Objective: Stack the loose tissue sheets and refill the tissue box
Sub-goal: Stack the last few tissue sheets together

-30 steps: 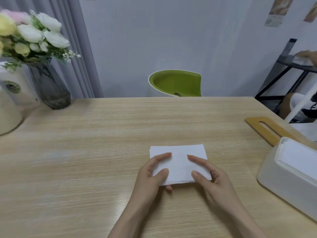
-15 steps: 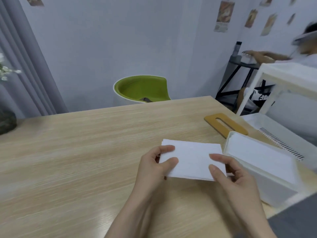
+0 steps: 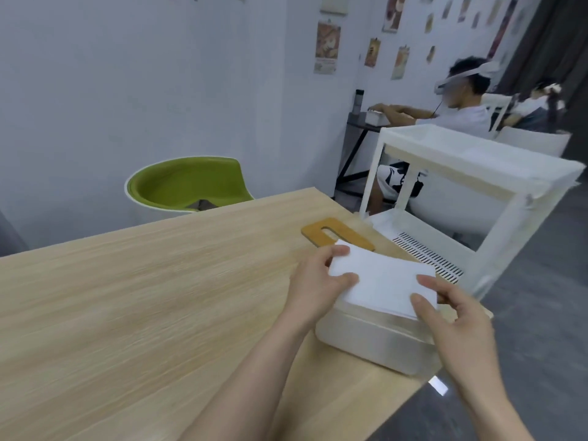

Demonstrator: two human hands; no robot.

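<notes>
Two hands grip one squared-up tissue stack [image 3: 380, 283] by its short ends, the left hand [image 3: 313, 286] pinching the near-left edge and the right hand [image 3: 451, 316] the right edge, holding it just over the open tissue box [image 3: 375, 340] at the desk [image 3: 143, 297] corner. Stacking looks finished and refilling is in hand. Next, I judge, the stack must be lowered level into the box before the wooden lid [image 3: 334, 235], lying behind, goes on.

Single head-worn view, looking forward and down (somewhat blurred), close over the wooden table [image 3: 133, 307], apparently angled rightward
</notes>
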